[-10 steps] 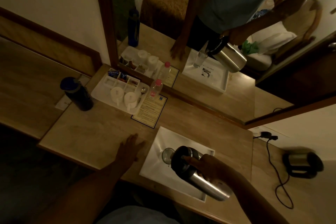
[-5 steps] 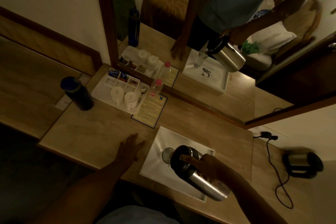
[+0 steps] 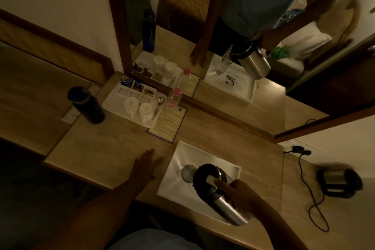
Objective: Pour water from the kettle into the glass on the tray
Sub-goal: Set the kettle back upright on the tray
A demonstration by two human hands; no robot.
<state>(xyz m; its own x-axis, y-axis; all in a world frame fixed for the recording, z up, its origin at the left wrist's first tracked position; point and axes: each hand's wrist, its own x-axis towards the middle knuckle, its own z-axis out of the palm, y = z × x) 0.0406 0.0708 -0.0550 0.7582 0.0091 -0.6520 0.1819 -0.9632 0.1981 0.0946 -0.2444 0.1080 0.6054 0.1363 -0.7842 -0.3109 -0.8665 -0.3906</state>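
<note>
The kettle (image 3: 218,191), steel-bodied with a black top, was gripped by the right hand (image 3: 241,195), the fingers closed around its handle side. It was held tilted, top end lowered toward the glass (image 3: 187,172) and base raised toward the near edge of the desk (image 3: 113,148). The glass stood upright on the white tray (image 3: 203,156), in its left part, and its right side was overlapped by the kettle's top. Any flow of water could not be made out in the dim light. The left hand (image 3: 145,165) was laid flat and open on the desk, fingers spread, just left of the tray and holding nothing. The kettle base (image 3: 338,182) was seen well to the right, its cord (image 3: 312,199) trailing across the desk. A dark bottle (image 3: 87,105) was stood far left.
</note>
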